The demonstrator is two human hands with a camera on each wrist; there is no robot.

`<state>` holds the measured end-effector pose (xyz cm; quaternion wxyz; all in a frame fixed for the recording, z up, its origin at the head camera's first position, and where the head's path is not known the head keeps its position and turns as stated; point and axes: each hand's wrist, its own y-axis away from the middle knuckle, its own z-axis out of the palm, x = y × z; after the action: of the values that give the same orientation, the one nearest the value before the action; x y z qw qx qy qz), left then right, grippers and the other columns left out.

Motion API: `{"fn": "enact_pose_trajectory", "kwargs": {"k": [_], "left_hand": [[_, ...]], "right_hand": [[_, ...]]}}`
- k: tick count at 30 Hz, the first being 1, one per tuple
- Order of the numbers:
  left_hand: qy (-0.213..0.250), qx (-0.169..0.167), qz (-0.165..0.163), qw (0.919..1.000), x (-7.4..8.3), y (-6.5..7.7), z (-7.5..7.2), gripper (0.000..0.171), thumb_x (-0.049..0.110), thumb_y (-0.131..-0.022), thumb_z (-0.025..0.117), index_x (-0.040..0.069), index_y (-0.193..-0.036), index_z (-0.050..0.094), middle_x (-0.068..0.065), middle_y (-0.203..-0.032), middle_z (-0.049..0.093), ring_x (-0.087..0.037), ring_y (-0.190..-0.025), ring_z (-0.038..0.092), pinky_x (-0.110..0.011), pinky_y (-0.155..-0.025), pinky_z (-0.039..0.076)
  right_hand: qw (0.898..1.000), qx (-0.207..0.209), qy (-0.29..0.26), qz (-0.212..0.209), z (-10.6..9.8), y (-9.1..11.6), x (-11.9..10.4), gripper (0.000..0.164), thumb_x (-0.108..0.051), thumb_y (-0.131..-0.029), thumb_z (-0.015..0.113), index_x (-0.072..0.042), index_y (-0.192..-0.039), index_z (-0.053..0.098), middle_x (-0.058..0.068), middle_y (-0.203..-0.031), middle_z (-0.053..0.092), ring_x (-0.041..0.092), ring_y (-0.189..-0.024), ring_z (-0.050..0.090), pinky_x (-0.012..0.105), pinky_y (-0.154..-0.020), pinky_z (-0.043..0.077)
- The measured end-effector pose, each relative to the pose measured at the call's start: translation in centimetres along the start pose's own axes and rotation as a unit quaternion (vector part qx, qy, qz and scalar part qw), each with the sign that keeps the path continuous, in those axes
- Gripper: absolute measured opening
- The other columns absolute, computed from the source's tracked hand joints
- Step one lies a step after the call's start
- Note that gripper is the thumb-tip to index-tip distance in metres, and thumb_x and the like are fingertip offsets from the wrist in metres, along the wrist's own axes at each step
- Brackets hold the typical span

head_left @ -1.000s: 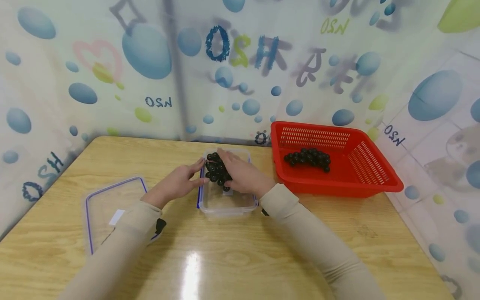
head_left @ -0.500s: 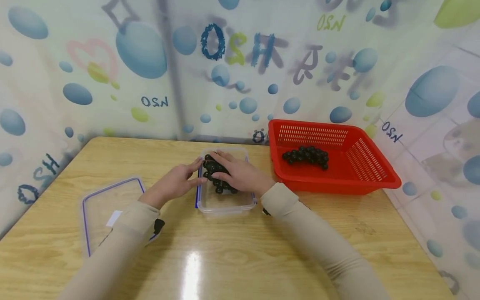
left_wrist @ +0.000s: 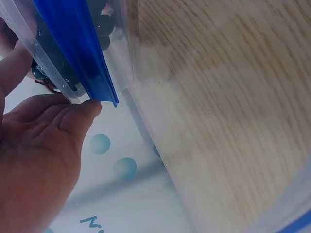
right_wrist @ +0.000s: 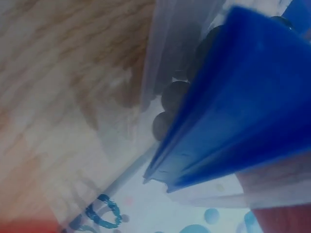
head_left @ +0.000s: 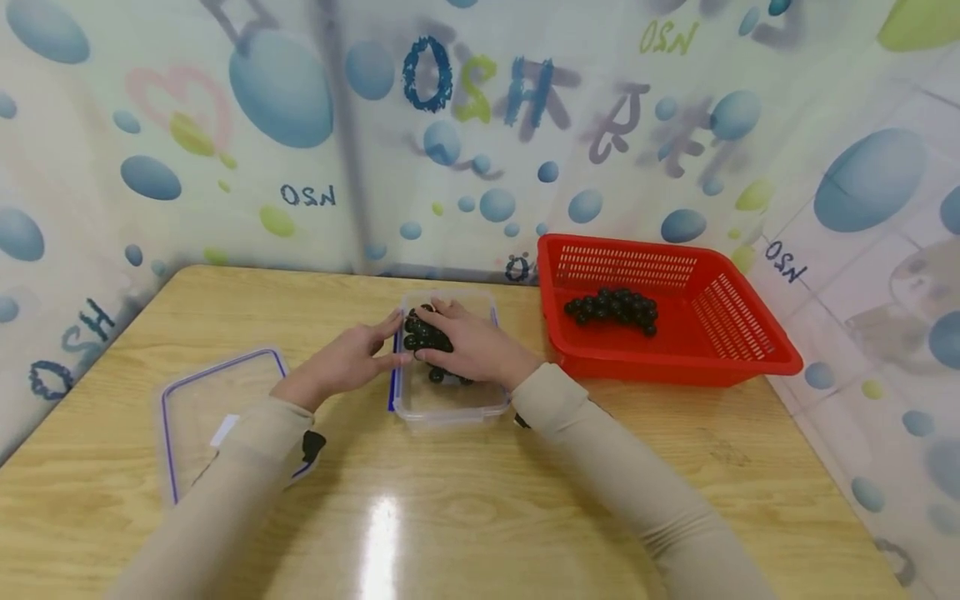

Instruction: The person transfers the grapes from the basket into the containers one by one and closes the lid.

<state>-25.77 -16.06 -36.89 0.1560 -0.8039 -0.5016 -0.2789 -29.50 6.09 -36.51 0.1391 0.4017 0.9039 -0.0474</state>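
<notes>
A bunch of black grapes [head_left: 427,335] lies in a clear plastic container [head_left: 450,414] with blue side latches. My right hand [head_left: 480,346] rests palm down over the bunch, fingers and thumb spread across it and covering its right part. At the left rim, my left hand [head_left: 348,362] holds the container, thumb and fingers along the wall. The left wrist view shows its fingertip touching the end of a blue latch [left_wrist: 80,43]. In the right wrist view, the other latch [right_wrist: 238,102] hangs in front of several grapes [right_wrist: 174,99], and the right fingers are hidden.
A red plastic basket [head_left: 675,367] stands to the right with another bunch of black grapes [head_left: 611,308] inside. The clear lid [head_left: 195,408] with a blue seal lies on the wooden table [head_left: 480,517] at left, partly under my left forearm. A patterned curtain [head_left: 450,192] hangs behind.
My right hand has shifted slightly left over the grapes and flattened onto them. The bunch's lower end has spread inside the container. The left hand stays at the rim.
</notes>
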Motion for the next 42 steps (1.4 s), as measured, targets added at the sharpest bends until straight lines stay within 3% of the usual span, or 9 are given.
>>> {"fn": "enact_pose_trajectory", "kwargs": {"k": [6, 12, 19, 24, 29, 32, 35, 39, 42], "left_hand": [[0.017, -0.004, -0.008, 0.9998, 0.1, 0.1, 0.1, 0.076, 0.031, -0.100, 0.059, -0.002, -0.154, 0.017, -0.025, -0.155, 0.021, -0.049, -0.123, 0.047, -0.055, -0.104, 0.038], [0.035, -0.005, -0.015, 0.9993, 0.1, 0.1, 0.0, 0.076, 0.032, -0.100, 0.059, 0.000, -0.155, 0.016, -0.026, -0.155, 0.019, -0.050, -0.126, 0.044, -0.055, -0.105, 0.036], [0.046, 0.001, -0.009, 0.9989, -0.1, 0.1, 0.0, 0.075, 0.032, -0.101, 0.058, 0.001, -0.155, 0.016, -0.025, -0.156, 0.017, -0.050, -0.127, 0.042, -0.056, -0.106, 0.035], [0.048, -0.010, -0.011, 0.9987, -0.1, 0.2, 0.2, 0.076, 0.033, -0.101, 0.057, 0.001, -0.155, 0.015, -0.025, -0.156, 0.017, -0.050, -0.128, 0.040, -0.056, -0.106, 0.034], [0.046, -0.003, -0.013, 0.9988, 0.0, 0.3, 0.2, 0.074, 0.028, -0.101, 0.058, 0.000, -0.155, 0.017, -0.028, -0.154, 0.020, -0.052, -0.127, 0.041, -0.057, -0.106, 0.034], [0.047, 0.002, -0.011, 0.9988, 0.0, 0.4, 0.2, 0.073, 0.028, -0.101, 0.058, 0.001, -0.155, 0.017, -0.026, -0.155, 0.019, -0.052, -0.127, 0.041, -0.056, -0.106, 0.034], [0.050, 0.001, -0.010, 0.9987, 0.0, 0.4, 0.3, 0.073, 0.029, -0.101, 0.058, 0.001, -0.155, 0.017, -0.024, -0.157, 0.016, -0.052, -0.127, 0.040, -0.056, -0.106, 0.033], [0.046, 0.003, -0.009, 0.9989, 0.0, 0.3, 0.3, 0.074, 0.029, -0.101, 0.058, 0.001, -0.155, 0.017, -0.025, -0.156, 0.018, -0.051, -0.127, 0.041, -0.055, -0.107, 0.033], [0.044, 0.004, -0.009, 0.9990, 0.0, 0.3, 0.3, 0.074, 0.028, -0.101, 0.059, 0.000, -0.155, 0.017, -0.028, -0.154, 0.020, -0.051, -0.126, 0.042, -0.056, -0.107, 0.033]], "right_hand": [[0.998, -0.018, 0.062, 0.000, 0.0, -0.4, -0.6, 0.068, -0.055, -0.100, 0.043, -0.020, -0.157, 0.029, 0.010, -0.160, 0.024, 0.035, -0.143, 0.025, 0.050, -0.111, 0.032], [0.997, -0.026, 0.067, 0.012, 0.0, -1.1, -0.7, 0.064, -0.054, -0.100, 0.045, -0.022, -0.154, 0.033, 0.007, -0.154, 0.036, 0.034, -0.139, 0.033, 0.048, -0.109, 0.035], [0.995, -0.035, 0.088, 0.014, 0.0, -1.1, -0.9, 0.069, -0.056, -0.101, 0.042, -0.021, -0.158, 0.024, 0.010, -0.159, 0.026, 0.040, -0.141, 0.028, 0.049, -0.111, 0.031], [0.999, -0.017, 0.028, 0.025, 0.1, -0.1, -0.2, 0.074, -0.060, -0.098, 0.043, -0.029, -0.159, 0.015, 0.009, -0.163, 0.014, 0.040, -0.144, 0.018, 0.054, -0.111, 0.028], [0.999, 0.001, -0.023, 0.022, -1.0, 1.0, 0.5, 0.081, -0.063, -0.095, 0.048, -0.035, -0.159, 0.008, 0.007, -0.163, 0.011, 0.033, -0.143, 0.026, 0.053, -0.110, 0.031], [0.998, 0.002, -0.052, 0.028, -2.7, 2.2, 1.0, 0.083, -0.064, -0.094, 0.048, -0.033, -0.159, 0.007, 0.005, -0.164, 0.011, 0.031, -0.142, 0.031, 0.051, -0.110, 0.032], [0.997, 0.007, -0.056, 0.050, -6.0, 4.4, 2.1, 0.078, -0.058, -0.097, 0.050, -0.023, -0.159, 0.019, 0.006, -0.161, 0.023, 0.029, -0.140, 0.033, 0.048, -0.112, 0.030], [0.990, -0.009, -0.038, 0.134, -11.4, 7.5, 5.2, 0.069, -0.045, -0.097, 0.060, -0.013, -0.153, 0.036, 0.011, -0.148, 0.044, 0.031, -0.131, 0.043, 0.052, -0.107, 0.037], [0.977, -0.045, -0.030, 0.208, -14.4, 8.9, 8.7, 0.068, -0.036, -0.094, 0.066, -0.011, -0.150, 0.039, 0.015, -0.140, 0.049, 0.033, -0.121, 0.045, 0.055, -0.098, 0.044]]}}
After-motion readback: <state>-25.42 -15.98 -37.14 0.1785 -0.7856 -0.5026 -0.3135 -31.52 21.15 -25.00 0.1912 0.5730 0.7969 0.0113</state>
